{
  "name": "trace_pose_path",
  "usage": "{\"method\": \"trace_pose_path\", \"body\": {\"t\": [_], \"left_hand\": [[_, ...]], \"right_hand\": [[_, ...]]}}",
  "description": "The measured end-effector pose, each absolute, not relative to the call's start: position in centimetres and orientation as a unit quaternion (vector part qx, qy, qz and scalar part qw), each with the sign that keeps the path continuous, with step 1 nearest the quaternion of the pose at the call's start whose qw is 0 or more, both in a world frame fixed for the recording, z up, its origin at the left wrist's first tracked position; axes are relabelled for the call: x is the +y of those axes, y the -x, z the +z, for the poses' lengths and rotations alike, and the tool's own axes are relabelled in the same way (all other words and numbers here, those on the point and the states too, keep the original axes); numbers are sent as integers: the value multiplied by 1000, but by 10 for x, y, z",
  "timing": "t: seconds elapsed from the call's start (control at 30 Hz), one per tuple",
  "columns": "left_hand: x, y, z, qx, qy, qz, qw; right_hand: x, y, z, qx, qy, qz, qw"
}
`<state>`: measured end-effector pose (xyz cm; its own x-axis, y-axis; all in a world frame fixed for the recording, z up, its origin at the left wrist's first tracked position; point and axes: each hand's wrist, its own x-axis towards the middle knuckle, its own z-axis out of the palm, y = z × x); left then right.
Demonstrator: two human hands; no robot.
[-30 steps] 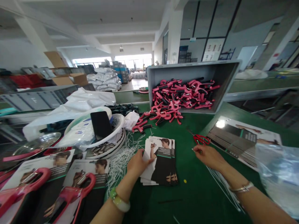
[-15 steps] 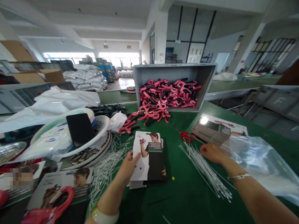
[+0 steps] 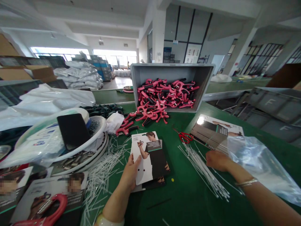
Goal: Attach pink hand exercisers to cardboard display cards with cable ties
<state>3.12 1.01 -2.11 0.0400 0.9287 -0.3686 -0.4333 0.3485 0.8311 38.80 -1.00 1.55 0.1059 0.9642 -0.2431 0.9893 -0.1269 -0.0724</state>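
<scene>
My left hand (image 3: 132, 171) grips the left edge of a printed card (image 3: 150, 158), thumb on top, tilted over another card lying on the green table. To the right, my right hand (image 3: 217, 160) is closed, with a thin white tie running by its fingers; the fingertips are partly hidden. A bundle of white cable ties (image 3: 204, 172) lies just left of that hand. Red-handled scissors (image 3: 185, 137) rest above the bundle. Behind my right hand sits a stack of printed cards (image 3: 211, 131), partly under a clear plastic bag (image 3: 261, 166).
A grey crate (image 3: 172, 66) on its side holds pink and black hand grips (image 3: 164, 94), some spilling out. At left are a white bowl (image 3: 104, 125), a black phone (image 3: 73, 131), loose white ties (image 3: 101, 172) and a pink grip (image 3: 58, 208) on cards.
My left hand has turned the top card slightly, baring more of the card beneath. A tie beside my right hand now stands apart from the bundle. The whole view has shifted slightly.
</scene>
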Motion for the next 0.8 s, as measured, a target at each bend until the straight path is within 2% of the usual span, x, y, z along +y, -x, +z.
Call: {"method": "trace_pose_path", "body": {"t": [0.27,0.53,0.63,0.8], "left_hand": [[8,-28,-23,428,-285,505,693],[8,-28,-22,427,-297,497,694],[10,-27,-24,428,-293,493,698],[10,-28,-26,442,-293,481,698]], "right_hand": [[1,-392,22,620,-718,-305,-84],[6,-380,13,600,-722,-316,-135],[-10,-385,21,628,-727,-259,-99],[-50,-369,24,690,-709,-122,75]]}}
